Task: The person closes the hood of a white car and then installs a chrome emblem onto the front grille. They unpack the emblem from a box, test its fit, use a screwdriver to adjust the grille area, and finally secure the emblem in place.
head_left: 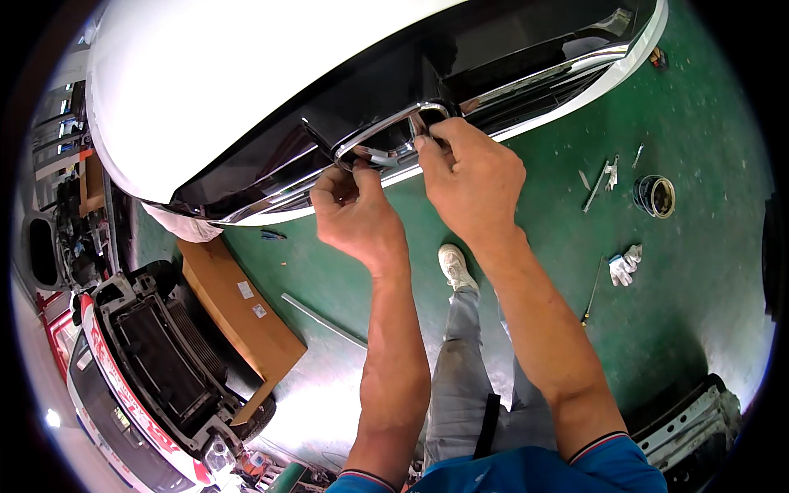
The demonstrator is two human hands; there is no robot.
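A chrome-rimmed car emblem (380, 125) sits at the middle of the glossy black grille (271, 156) on a white car (246, 74). My left hand (362, 218) has its fingers curled and pinched at the emblem's lower left edge. At its right edge, the thumb and fingers of my right hand (477, 177) grip the chrome. The fingertips partly hide the lower rim, so I cannot tell whether the emblem is fixed or loose.
On the green floor lie a cardboard box (238, 304), a metal strip (322, 319), white gloves (626, 265) and a round tin (654, 196). A partly stripped car front (164, 353) stands at left. Metal car parts (690, 431) lie at lower right.
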